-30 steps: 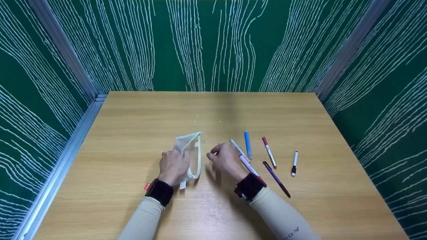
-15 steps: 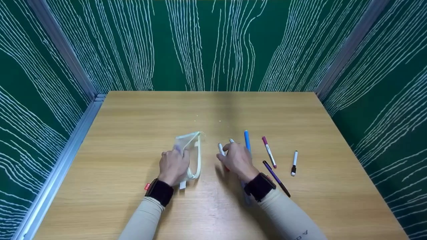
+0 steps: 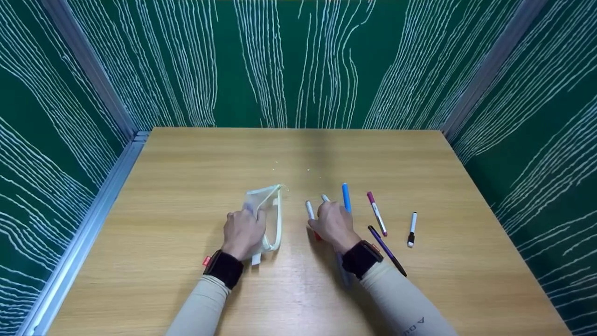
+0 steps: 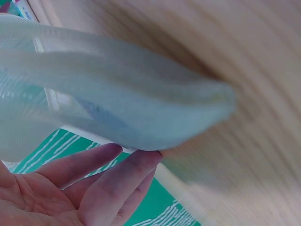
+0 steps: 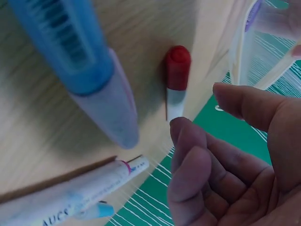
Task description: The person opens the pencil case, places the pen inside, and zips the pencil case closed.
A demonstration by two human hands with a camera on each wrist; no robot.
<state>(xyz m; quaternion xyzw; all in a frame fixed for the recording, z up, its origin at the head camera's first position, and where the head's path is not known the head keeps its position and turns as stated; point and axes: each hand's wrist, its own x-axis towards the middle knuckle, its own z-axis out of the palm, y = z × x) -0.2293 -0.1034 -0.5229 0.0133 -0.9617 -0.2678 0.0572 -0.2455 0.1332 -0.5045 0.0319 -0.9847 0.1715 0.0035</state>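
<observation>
In the head view my left hand (image 3: 243, 232) holds a pale translucent zip pouch (image 3: 278, 224) by its left side, thumb over the open mouth. The left wrist view shows fingers (image 4: 120, 188) against the outside of the pouch (image 4: 155, 113); the thumb is hidden there. My right hand (image 3: 333, 226) is over a white marker with a red cap (image 3: 309, 208). In the right wrist view its bent fingers and thumb stand apart, fingertips close to the red-capped marker (image 5: 178, 68); contact is hard to tell. A white marker (image 3: 325, 198) is partly hidden by the hand.
Right of my right hand lie a blue marker (image 3: 346, 197), a purple-capped marker (image 3: 377, 213), a dark purple pen (image 3: 386, 250) and a short black-and-white marker (image 3: 412, 228). A bluish marker (image 3: 344, 271) lies partly beneath my right forearm. Green walls surround the wooden table (image 3: 186, 158).
My right hand has moved right and slightly down, bringing the red-capped marker into view and covering part of another white marker. My left hand and the pouch stay in place.
</observation>
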